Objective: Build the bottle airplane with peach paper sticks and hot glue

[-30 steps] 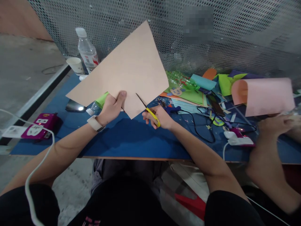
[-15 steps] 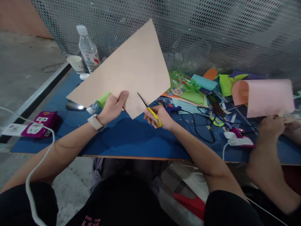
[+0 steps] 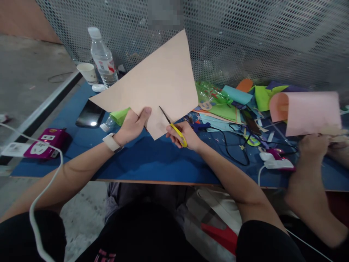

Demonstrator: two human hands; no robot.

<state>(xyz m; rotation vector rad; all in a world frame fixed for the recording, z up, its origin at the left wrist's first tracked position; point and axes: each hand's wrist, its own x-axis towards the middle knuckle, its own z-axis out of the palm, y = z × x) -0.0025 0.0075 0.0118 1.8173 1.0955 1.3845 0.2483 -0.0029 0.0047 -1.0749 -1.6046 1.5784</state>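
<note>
A large beige sheet of paper (image 3: 160, 76) is held up above the blue table, tilted, one corner pointing down toward me. My left hand (image 3: 135, 123) grips its lower edge, thumb on top and fingers hidden beneath. Something thin and dark with a red tip shows just under that thumb; I cannot make out what it is. My right hand (image 3: 187, 134) is closed around the yellow handles of a pair of scissors (image 3: 178, 134). One dark blade lies over the paper's face near the lower right edge; the other blade is hidden behind the sheet.
On the left are a water bottle (image 3: 103, 60), paper cup (image 3: 87, 73), phone (image 3: 90, 113) and purple power socket (image 3: 46, 142). Paper scraps (image 3: 223, 112) and a black cable (image 3: 225, 142) lie right. A co-worker's hand (image 3: 313, 145) is beside a pink sheet (image 3: 313, 112). Perforated metal stands behind.
The beige sheet has turned and its left corner has shifted right, uncovering more of the phone. My left hand has moved slightly right. The scissors stay almost in place.
</note>
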